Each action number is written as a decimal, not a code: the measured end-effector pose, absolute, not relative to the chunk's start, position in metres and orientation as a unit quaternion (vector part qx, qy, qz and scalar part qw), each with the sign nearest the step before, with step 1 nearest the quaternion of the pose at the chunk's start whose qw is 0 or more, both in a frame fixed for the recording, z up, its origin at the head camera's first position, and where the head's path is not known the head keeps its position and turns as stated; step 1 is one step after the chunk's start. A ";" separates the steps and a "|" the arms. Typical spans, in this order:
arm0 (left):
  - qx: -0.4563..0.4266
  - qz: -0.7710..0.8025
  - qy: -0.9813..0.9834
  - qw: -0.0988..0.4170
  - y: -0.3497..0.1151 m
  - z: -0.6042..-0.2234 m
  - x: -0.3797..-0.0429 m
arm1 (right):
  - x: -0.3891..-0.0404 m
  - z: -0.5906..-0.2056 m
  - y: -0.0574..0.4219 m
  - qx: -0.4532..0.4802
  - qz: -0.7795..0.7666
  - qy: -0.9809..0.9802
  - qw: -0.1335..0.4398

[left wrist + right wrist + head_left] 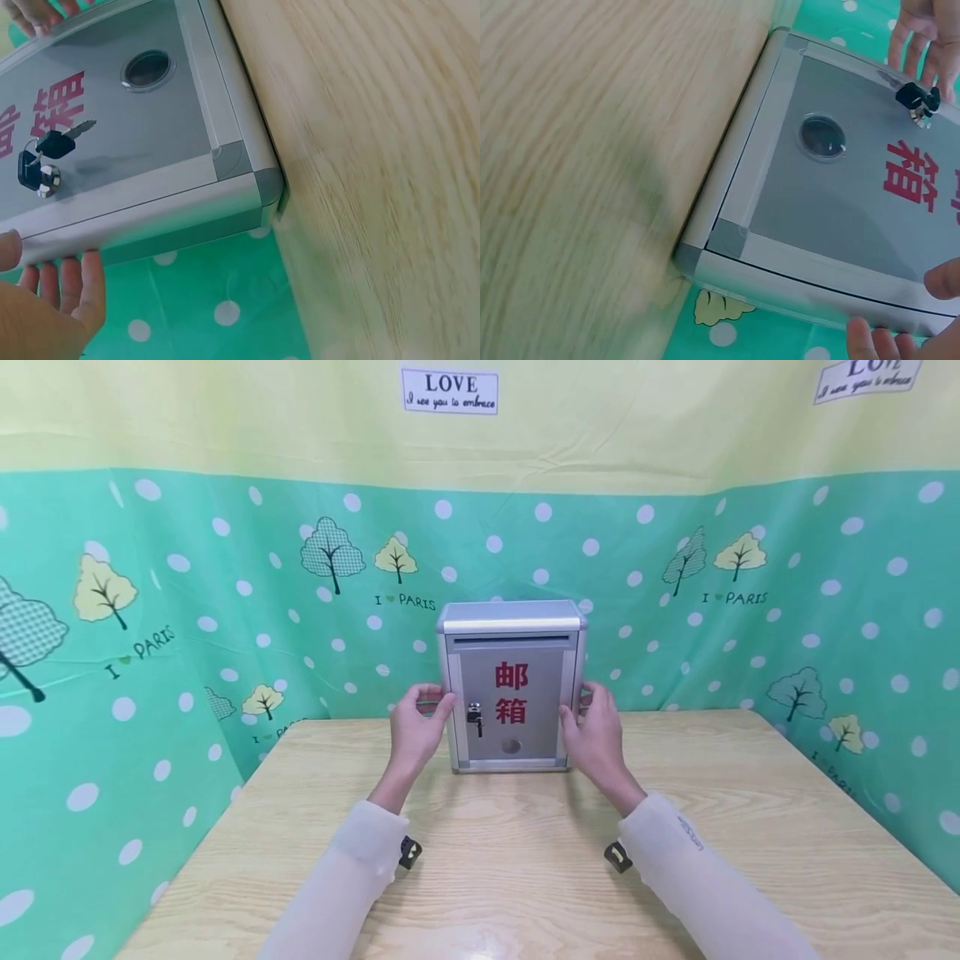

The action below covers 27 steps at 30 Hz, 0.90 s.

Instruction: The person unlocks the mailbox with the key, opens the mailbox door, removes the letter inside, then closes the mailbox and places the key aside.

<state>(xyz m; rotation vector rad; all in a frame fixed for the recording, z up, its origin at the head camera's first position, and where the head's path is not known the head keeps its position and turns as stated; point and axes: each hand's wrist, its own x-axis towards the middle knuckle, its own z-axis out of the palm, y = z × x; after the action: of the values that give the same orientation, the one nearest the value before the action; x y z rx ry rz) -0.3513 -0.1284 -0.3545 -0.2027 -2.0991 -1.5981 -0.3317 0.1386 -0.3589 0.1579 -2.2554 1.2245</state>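
Observation:
A silver-grey metal mailbox point(512, 693) stands upright at the far part of the wooden table, its front facing me. It bears two red Chinese characters, a slot point(512, 640) near the top and a round window point(512, 747) low down. Keys point(56, 144) hang from the lock point(49, 180) on the door's left side. My left hand point(416, 727) grips the left side, thumb at the front edge and fingers along the side wall. On the opposite side my right hand point(597, 735) holds the box likewise, its thumb over the front edge.
The light wood-grain table point(495, 877) reaches toward me. Close behind the mailbox hangs a green, white-dotted curtain point(540, 543) with printed trees, which also runs down both sides. Dark wrist-mounted pieces point(618, 857) show at the sleeves.

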 end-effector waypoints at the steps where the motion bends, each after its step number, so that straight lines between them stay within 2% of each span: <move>1: -0.077 -0.586 -0.768 0.246 -0.129 -0.355 -0.352 | -0.331 -0.358 0.139 0.060 0.458 -0.839 0.286; 9: -0.089 -0.592 -0.765 0.236 -0.133 -0.353 -0.352 | -0.321 -0.344 0.124 0.130 0.429 -0.810 0.378; 13: -0.093 -0.592 -0.763 0.242 -0.134 -0.353 -0.353 | -0.315 -0.340 0.109 0.185 0.376 -0.816 0.399; 19: -0.100 -0.591 -0.762 0.245 -0.133 -0.353 -0.355 | -0.314 -0.340 0.091 0.235 0.337 -0.819 0.401; 27: -0.101 -0.589 -0.763 0.246 -0.132 -0.353 -0.353 | -0.315 -0.343 0.069 0.269 0.292 -0.845 0.359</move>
<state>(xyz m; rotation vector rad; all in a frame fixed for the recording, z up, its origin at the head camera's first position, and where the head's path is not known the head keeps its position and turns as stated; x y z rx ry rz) -0.3529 -0.1320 -0.3529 -0.2758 -2.0810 -1.6072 -0.3151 0.0694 -0.3430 0.6926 -2.1781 0.7523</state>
